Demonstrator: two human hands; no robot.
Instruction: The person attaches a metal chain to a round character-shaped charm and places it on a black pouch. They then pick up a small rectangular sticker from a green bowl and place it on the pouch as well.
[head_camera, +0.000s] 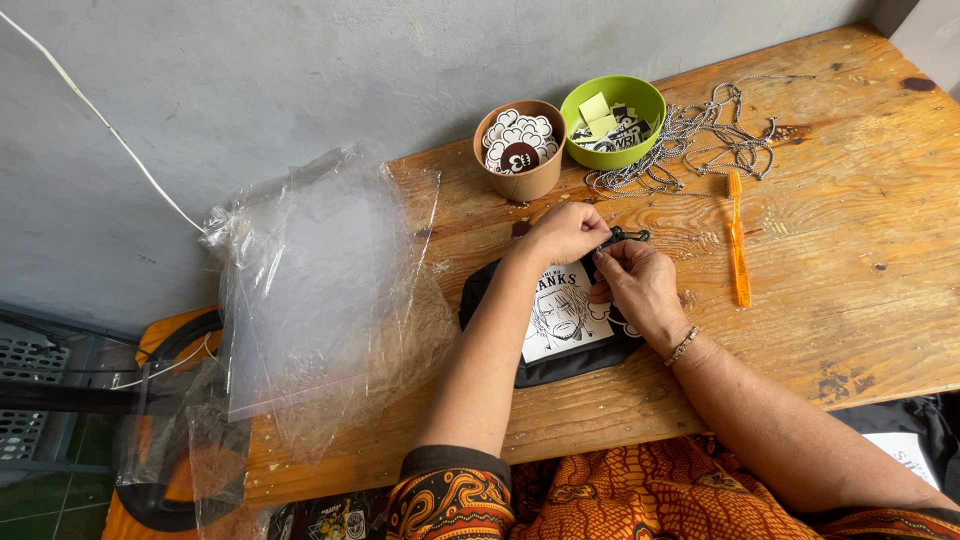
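Black pouch (560, 365) lies flat on tabletop (850, 290), near centre, just in front of the person. Fabric is black w/ a white printed panel showing a line-drawn face in black; panel partly covered by both hands. Far edge of pouch carries a small dark metal clasp (625, 236).

Left hand (568, 232): fingers curled tight, pinched on the clasp at pouch's far edge. Right hand (640, 285): fingers bent closed, pinching the same clasp from the right; palm rests on pouch. Beaded bracelet (683, 346) on right wrist.

Surroundings: brown cup (520, 150) far of the hands, filled w/ round black-and-white stickers. Green bowl (613, 120) just right of it, touching or nearly so, holds pale tags and printed pieces. Pile of silver ball chains (700, 140) right of bowl, loose and tangled. Orange toothbrush (738, 240) lies lengthwise right of the hands, apart from pouch. Clear plastic bags (310, 290) heaped at left end of tabletop, overhanging the edge.
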